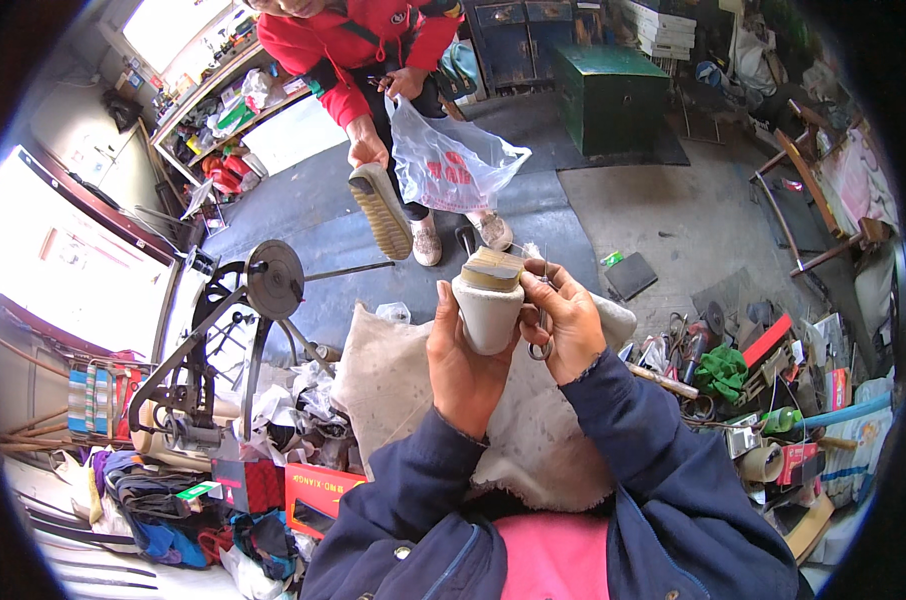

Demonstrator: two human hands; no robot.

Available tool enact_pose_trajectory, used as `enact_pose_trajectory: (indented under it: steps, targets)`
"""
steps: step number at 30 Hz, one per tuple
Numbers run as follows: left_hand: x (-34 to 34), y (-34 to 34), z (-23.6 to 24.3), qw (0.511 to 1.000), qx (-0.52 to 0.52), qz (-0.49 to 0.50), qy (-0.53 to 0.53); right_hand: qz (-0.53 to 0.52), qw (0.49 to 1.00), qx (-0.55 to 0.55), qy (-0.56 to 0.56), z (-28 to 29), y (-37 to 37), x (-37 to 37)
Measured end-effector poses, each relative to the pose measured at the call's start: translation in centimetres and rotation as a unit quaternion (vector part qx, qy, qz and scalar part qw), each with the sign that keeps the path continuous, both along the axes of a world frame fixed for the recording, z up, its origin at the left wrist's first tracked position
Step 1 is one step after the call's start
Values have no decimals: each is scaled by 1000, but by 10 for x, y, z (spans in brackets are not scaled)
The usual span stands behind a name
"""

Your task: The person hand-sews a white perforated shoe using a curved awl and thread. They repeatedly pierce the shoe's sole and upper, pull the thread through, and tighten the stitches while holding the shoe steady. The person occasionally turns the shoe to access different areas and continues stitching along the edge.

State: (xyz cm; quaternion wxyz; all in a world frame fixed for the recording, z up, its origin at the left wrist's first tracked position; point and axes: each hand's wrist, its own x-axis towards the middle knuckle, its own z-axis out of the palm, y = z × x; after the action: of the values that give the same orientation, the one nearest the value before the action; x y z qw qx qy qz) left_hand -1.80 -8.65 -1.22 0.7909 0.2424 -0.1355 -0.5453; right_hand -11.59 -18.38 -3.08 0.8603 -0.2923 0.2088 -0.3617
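A pale grey-white shoe [489, 315] is in my left hand [463, 355], tilted with its tan heel block [493, 265] upward. The fingers of that hand wrap around the shoe's side. My right hand [568, 315] is closed close beside the heel, pinching a metal tool with a ring handle [541, 350], which looks like scissors. Its working end is hidden by the fingers. Behind that hand, a pale rounded thing [613, 320] shows only in part. Beneath both hands a stained beige cloth [403, 380] covers my lap.
Facing me, a person in a red jacket [323, 60] holds another shoe [381, 210] and a clear plastic bag [453, 165]. A black hand-cranked machine [263, 290] stands at left. Tools and scraps, including a green cloth [721, 373], crowd the right; a red box [318, 495] lies lower left.
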Motion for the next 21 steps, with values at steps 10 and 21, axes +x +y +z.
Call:
enact_pose_trajectory:
  steps: [10,21]
  targets:
    - [-2,9,-8,996,40,33,71,-8,996,-61,67,-2,8,0]
    - [-3,11,-4,995,22,56,84,8,996,-73,59,7,10,12]
